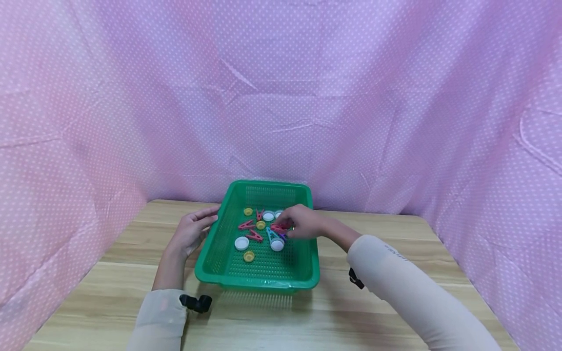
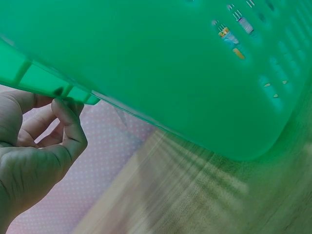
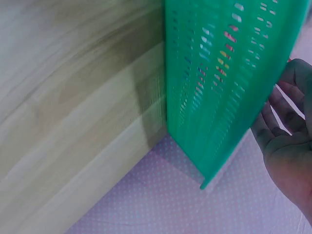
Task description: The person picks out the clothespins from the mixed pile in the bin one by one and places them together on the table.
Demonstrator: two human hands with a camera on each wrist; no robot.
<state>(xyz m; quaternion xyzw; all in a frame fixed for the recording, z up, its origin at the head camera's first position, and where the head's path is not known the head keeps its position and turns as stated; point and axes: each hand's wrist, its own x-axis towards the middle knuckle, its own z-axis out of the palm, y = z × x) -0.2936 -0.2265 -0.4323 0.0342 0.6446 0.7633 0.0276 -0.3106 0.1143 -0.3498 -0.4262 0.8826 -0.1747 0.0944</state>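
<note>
Red clothespin point(image 1: 278, 228) lies at the left of my right hand point(image 1: 304, 222), whether pinched I cannot tell; my farther left hand point(image 1: 191, 231) pinches the basket point(image 1: 263, 282).

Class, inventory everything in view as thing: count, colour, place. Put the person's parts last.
Basket: one, green, on table
Table: one, light wood, under basket
Cloth: count unclear, pink, pale-dotted, around table
White discs: four, white, in basket
Yellow discs: at least three, yellow, in basket
Clips: at least six, red, light blue, purple, in basket
Wrist devices: two, black, at sleeves
Sleeves: two, beige, on arms
Left hand: one, bare, pinching basket's left rim
Right hand: one, bare, among clips
</note>
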